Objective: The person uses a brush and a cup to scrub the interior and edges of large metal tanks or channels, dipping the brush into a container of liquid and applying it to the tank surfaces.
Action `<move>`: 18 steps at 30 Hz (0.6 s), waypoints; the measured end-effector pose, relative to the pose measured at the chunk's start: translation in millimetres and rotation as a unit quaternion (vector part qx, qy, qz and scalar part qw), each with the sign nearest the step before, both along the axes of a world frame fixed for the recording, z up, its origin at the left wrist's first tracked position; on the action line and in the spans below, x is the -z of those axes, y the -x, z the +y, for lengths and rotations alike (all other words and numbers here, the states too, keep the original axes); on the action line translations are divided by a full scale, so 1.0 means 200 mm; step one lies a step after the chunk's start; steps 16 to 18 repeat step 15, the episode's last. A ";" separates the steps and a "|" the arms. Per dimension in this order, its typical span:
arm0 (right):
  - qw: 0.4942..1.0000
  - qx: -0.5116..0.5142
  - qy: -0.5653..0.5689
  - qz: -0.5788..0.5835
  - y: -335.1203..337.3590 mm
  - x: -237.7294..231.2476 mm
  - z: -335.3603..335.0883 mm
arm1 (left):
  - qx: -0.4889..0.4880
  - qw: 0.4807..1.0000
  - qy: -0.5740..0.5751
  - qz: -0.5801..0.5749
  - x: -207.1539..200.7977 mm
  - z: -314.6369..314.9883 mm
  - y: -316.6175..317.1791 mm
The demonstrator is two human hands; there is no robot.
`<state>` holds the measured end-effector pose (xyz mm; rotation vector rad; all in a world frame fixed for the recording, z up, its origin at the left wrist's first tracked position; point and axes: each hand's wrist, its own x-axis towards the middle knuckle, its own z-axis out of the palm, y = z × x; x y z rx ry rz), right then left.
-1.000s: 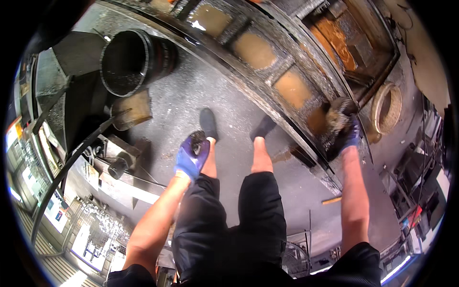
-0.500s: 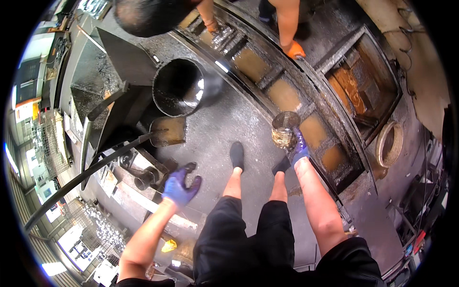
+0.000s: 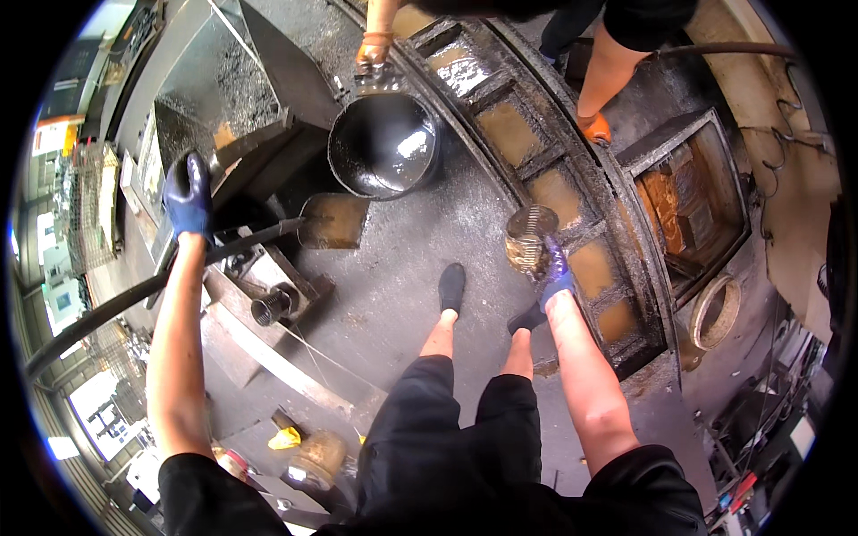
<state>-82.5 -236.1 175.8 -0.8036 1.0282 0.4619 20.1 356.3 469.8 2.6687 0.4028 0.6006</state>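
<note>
My right hand point(image 3: 556, 271), in a purple-blue glove, grips a dirty round can-like metal piece point(image 3: 525, 250) with a spring-like ribbed strip across its top. It hangs beside the near edge of a long curved metal frame point(image 3: 579, 234), whose compartments hold brown material. At the left, my left hand point(image 3: 188, 192), in a dark-coated blue glove, is raised beside a large angular metal bin point(image 3: 214, 85). Its fingers look curled near the bin's bar; what they hold is hidden. Below it runs the long dark handle of a shovel point(image 3: 335, 221) with a brown-stained blade.
A black bucket point(image 3: 384, 147) stands beyond the shovel. Across the frame, a co-worker's orange-gloved hand point(image 3: 374, 54) is at the bucket's far rim, and their other hand point(image 3: 594, 129) is by the frame's outer edge. A rusty open box point(image 3: 684, 196) and a ring point(image 3: 715, 313) lie right.
My left hand has moved up and left, from above the floor to beside the bin. The co-worker's hand has gone from the frame to the bucket. My right hand keeps its hold.
</note>
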 end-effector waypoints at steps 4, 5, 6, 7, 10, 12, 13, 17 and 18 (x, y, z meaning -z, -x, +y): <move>0.999 -0.027 0.005 -0.018 0.00 0.12 0.11 | -0.025 0.997 0.012 0.071 0.06 -0.02 -0.11; 1.000 -0.016 -0.021 0.001 0.01 0.14 0.21 | -0.013 0.994 -0.054 0.099 0.05 0.02 -0.09; 0.999 -0.011 0.028 -0.012 0.03 0.22 0.20 | 0.033 0.990 -0.071 0.119 0.05 -0.02 -0.13; 0.997 -0.012 0.066 -0.024 0.03 0.22 0.28 | 0.072 0.983 -0.097 0.140 0.03 -0.01 -0.13; 0.993 -0.075 0.084 -0.021 0.00 0.15 0.46 | 0.137 0.966 -0.168 0.142 0.01 0.09 -0.08; 0.984 -0.109 0.126 -0.058 -0.04 0.13 0.59 | 0.175 0.953 -0.223 0.106 0.02 0.30 -0.03; 0.985 -0.103 0.125 -0.058 -0.06 0.17 0.57 | 0.154 0.964 -0.180 0.124 0.03 0.30 -0.05; 0.987 -0.094 0.117 -0.059 -0.06 0.26 0.55 | 0.167 0.963 -0.154 0.142 0.06 0.31 -0.09; 0.987 -0.094 0.117 -0.059 -0.06 0.26 0.55 | 0.167 0.963 -0.154 0.142 0.06 0.31 -0.09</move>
